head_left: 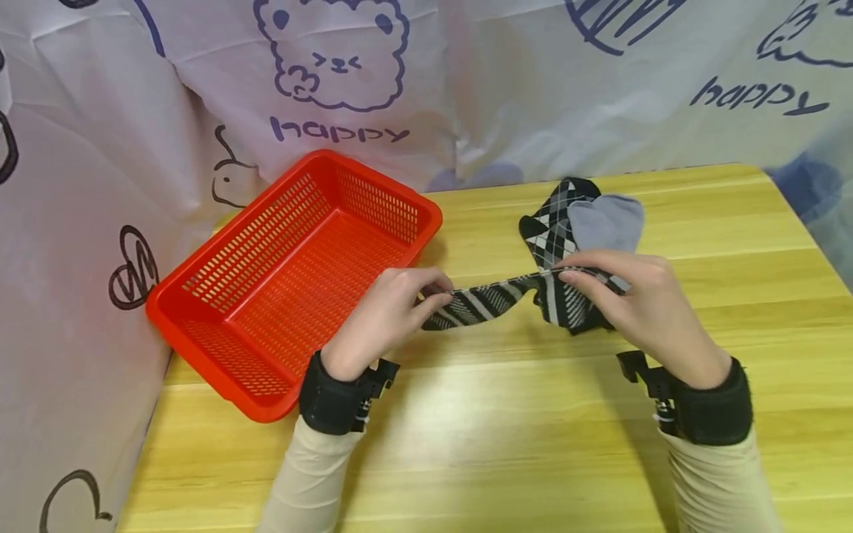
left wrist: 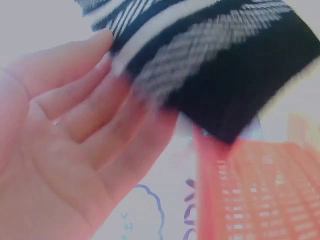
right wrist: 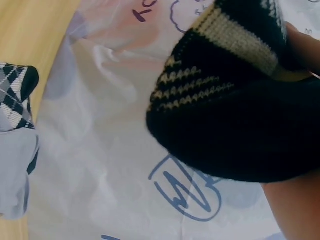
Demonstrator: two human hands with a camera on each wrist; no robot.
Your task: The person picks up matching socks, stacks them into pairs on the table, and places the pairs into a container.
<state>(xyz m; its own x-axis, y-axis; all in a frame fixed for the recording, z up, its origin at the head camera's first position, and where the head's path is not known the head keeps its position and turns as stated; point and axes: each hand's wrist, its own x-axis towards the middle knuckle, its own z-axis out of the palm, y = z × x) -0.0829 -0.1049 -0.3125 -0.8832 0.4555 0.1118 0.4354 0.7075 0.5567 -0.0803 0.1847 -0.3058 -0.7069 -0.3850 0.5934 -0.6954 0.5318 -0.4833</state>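
Observation:
A black sock with grey and white stripes is stretched between the two hands above the table. My left hand pinches its left end between thumb and fingers. In the left wrist view, the sock's black cuff hangs beyond the fingertips. The other end is pinched by my right hand, and part of the sock hangs down there. In the right wrist view, a rounded black part of the sock covers much of that hand. Behind the right hand lie a black-and-white argyle sock and a plain grey sock, overlapping.
A red perforated plastic basket stands at the left of the wooden table, near the left forearm. A white cloth with drawings hangs behind the table and along its left side.

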